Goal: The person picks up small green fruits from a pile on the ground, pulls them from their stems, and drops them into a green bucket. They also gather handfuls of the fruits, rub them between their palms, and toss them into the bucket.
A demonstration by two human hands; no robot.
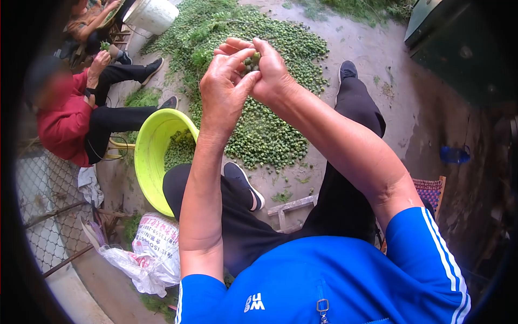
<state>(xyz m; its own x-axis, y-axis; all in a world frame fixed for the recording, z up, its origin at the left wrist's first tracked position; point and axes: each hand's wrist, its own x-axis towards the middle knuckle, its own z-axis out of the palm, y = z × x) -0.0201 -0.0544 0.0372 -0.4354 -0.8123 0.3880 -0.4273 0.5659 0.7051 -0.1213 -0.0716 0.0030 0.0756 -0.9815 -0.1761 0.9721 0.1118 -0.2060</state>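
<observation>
Both of my hands are raised together over a big heap of small round green fruits (270,132). A few of these green fruits (251,62) show between my palms and fingers. My right hand (271,70) is curled around them from the right. From the left, my left hand (224,89) closes in, its thumb and fingers bent against the fruits and touching the right hand. Part of what lies inside the hands is hidden by the fingers.
A yellow-green tub (154,146) with green fruits in it stands by my left knee. Feathery green stems (202,54) lie on the heap. A seated person in a red top (65,119) is at the left, near a white bucket (152,15). A white sack (156,243) lies below the tub.
</observation>
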